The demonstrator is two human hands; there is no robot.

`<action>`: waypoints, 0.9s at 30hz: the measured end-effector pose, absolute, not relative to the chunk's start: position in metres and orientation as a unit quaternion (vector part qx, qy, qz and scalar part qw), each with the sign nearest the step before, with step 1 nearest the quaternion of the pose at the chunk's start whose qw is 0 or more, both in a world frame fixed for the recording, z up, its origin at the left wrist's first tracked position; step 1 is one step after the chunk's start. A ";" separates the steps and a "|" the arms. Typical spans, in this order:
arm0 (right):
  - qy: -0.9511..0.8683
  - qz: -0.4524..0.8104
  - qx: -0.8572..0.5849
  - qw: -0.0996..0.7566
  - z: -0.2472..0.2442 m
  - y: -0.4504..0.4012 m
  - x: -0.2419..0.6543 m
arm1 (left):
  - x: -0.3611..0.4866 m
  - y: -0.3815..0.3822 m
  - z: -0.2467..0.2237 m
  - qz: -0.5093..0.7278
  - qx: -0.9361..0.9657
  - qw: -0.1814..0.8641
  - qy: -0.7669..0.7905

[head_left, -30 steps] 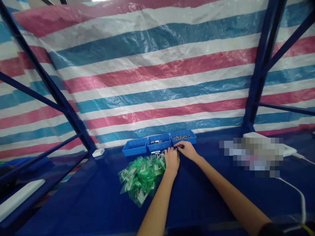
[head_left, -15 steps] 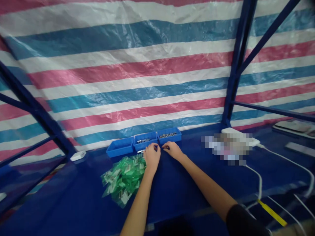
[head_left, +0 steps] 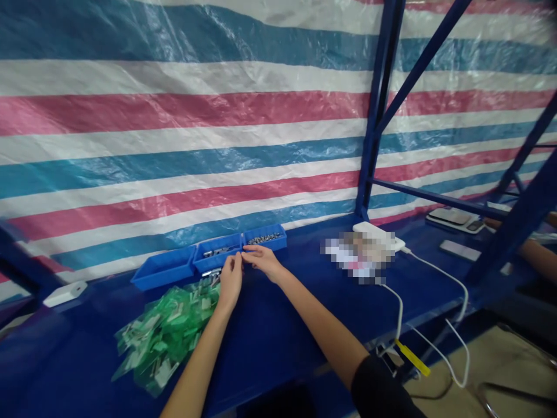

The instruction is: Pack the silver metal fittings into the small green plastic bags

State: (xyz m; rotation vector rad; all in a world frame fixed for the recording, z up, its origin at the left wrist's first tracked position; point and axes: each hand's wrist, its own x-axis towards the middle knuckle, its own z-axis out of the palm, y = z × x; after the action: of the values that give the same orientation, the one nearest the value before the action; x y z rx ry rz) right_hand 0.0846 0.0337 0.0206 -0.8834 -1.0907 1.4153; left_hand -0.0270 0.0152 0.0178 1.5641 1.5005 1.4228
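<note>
My left hand (head_left: pixel 232 280) is closed in a pinch just in front of the middle blue bin (head_left: pixel 203 265). Its fingertips meet those of my right hand (head_left: pixel 265 262), which is pinched too. Whatever sits between the fingers is too small to make out. Shiny metal parts (head_left: pixel 215 252) lie in the middle bin, and small metal pieces (head_left: pixel 265 238) fill the right blue bin (head_left: pixel 282 241). A few silvery parts (head_left: pixel 211 273) lie on the table beside my left hand. Left of my left forearm spreads a heap of green-and-clear plastic bags (head_left: pixel 174 331).
The left blue bin (head_left: pixel 163 271) shows no parts. A white box (head_left: pixel 65 294) lies far left. Rightward are a white power strip (head_left: pixel 378 235) with cables, a blurred patch, a scale-like device (head_left: pixel 455 219) and blue frame posts (head_left: pixel 372 139). Another person's arm (head_left: pixel 537 255) shows at far right.
The view has swung right, so the bins and bags appear further left. My hands have come closer together, fingertips now meeting. Another person's arm has entered view at the right.
</note>
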 end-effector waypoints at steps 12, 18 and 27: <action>-0.313 0.718 -0.297 0.546 0.026 0.036 0.083 | -0.024 0.014 0.024 0.576 0.577 0.300 0.496; -0.358 0.707 -0.280 0.542 0.030 0.024 0.082 | -0.025 0.015 0.022 0.604 0.524 0.328 0.502; -0.408 0.640 -0.351 0.549 0.016 0.026 0.075 | -0.034 0.021 0.012 0.545 0.604 0.261 0.519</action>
State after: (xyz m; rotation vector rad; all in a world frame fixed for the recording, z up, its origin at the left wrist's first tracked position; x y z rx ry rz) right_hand 0.0753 0.0256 0.0159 -0.8318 -0.9653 1.5150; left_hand -0.0337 0.0205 0.0120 1.6363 1.4059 1.4769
